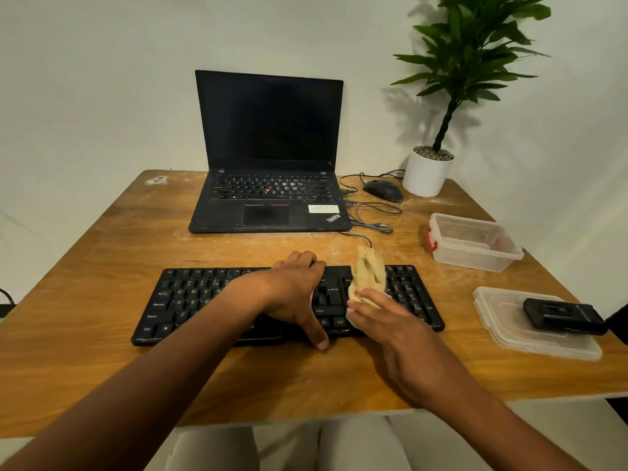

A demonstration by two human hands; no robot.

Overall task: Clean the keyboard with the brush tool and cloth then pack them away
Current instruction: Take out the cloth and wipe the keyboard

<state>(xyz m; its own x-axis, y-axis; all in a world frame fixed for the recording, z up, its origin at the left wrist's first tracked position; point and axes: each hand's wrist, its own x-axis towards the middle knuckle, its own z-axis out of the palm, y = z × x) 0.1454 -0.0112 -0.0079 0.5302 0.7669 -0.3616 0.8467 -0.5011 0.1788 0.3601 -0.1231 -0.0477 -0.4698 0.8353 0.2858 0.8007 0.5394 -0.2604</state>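
- A black keyboard (238,300) lies flat across the near middle of a wooden table (102,239), its long side running left to right.
- The left hand (295,294) reaches in from the lower left and rests on the middle of the keyboard. Its fingers curl over the far edge and its thumb stretches down past the near edge, so the hand grips the keyboard across its width.
- The left forearm crosses the near edge of the table on a slant, bare to the elbow.
- The right hand (390,321) comes in from the lower right, over the right part of the keyboard. Its fingers pinch the lower end of a beige cloth (368,277).
- The cloth is bunched and blurred; it stands up from the fingers over the keys to the right of the Enter key. Whether it touches the keys cannot be told.
- To the right, apart from the keyboard, a clear plastic lid (509,331) lies flat on the table, and a black brush tool (564,316) rests on it.
- Beyond the lid sits an open clear container (475,243) with a red clip on its left side.
- At the back of the table stands an open laptop (268,154) with a dark screen. A wired mouse (382,190) and a potted plant (428,171) are to its right.
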